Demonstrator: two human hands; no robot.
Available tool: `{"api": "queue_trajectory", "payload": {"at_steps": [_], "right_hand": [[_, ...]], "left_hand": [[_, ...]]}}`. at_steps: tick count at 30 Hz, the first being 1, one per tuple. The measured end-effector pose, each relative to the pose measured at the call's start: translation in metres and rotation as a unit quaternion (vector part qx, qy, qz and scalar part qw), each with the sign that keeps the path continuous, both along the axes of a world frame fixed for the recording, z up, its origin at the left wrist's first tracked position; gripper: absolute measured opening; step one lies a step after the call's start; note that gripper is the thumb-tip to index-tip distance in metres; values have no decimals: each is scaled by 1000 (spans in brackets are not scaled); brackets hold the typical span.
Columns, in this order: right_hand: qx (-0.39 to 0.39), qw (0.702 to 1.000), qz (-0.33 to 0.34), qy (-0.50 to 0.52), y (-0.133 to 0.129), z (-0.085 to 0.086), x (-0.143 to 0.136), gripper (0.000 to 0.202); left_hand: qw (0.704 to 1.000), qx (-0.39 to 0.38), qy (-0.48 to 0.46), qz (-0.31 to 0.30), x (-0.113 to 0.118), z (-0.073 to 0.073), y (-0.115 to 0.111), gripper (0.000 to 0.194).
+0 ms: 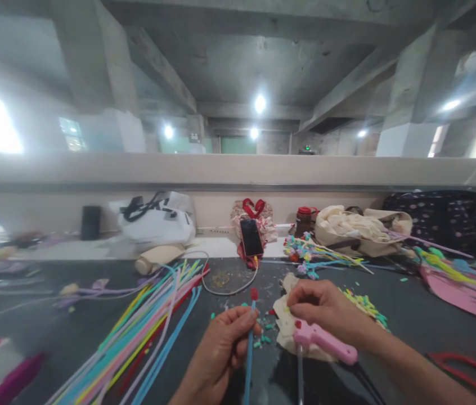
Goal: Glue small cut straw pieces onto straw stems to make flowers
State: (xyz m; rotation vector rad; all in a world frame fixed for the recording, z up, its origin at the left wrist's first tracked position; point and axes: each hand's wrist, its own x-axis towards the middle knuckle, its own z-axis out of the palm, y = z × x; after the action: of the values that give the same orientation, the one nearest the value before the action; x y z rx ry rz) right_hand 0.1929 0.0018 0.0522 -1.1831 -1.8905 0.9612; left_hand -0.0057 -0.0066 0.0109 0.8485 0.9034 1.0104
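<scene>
My left hand pinches a thin blue pipe cleaner between thumb and fingers. It stands nearly upright, with a small red piece at its top end. My right hand is closed over a torn cream sheet, thumb and fingertips together. Whatever is between those fingertips is too small to make out. Just below this hand lies a pink glue gun, a clear glue stick pointing towards me. Small teal cut pieces are scattered between the hands.
A bundle of coloured pipe cleaners lies left. Behind stand a phone with a white cable, a white bag and a cream bag. To the right are yellow-green pieces and red-handled scissors.
</scene>
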Motion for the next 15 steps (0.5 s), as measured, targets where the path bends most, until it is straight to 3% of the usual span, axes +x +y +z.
{"api": "queue_trajectory", "payload": {"at_steps": [5, 10, 15], "right_hand": [[106, 991, 14, -85, -2, 7, -39, 10], [156, 977, -7, -148, 2, 6, -42, 10], [152, 979, -6, -135, 0, 1, -42, 10]], "left_hand": [[1000, -2, -18, 10, 0, -2, 2, 25], [999, 5, -26, 21, -1, -2, 1, 25], [998, 44, 22, 43, 3, 0, -1, 26]]}}
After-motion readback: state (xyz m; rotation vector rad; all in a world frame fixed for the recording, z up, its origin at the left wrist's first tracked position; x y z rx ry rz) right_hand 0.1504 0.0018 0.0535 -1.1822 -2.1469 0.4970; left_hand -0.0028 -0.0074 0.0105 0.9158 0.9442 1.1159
